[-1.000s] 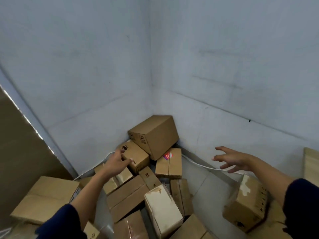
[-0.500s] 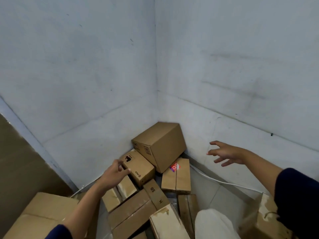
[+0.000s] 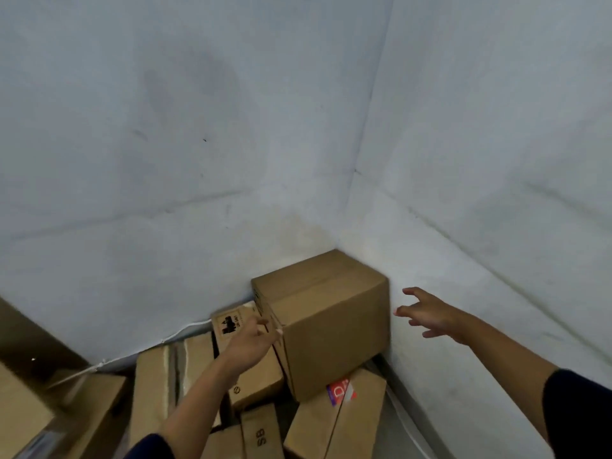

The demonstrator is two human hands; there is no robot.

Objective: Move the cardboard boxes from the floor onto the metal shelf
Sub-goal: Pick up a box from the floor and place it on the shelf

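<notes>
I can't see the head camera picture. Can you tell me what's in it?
Two bare hands reach toward a big cardboard box tilted in the room's corner: the left hand is at its left edge, the right hand open beside it, not touching. Smaller boxes lie around it, one with a red sticker.

Seven cardboard boxes, two hands, one cable
</notes>
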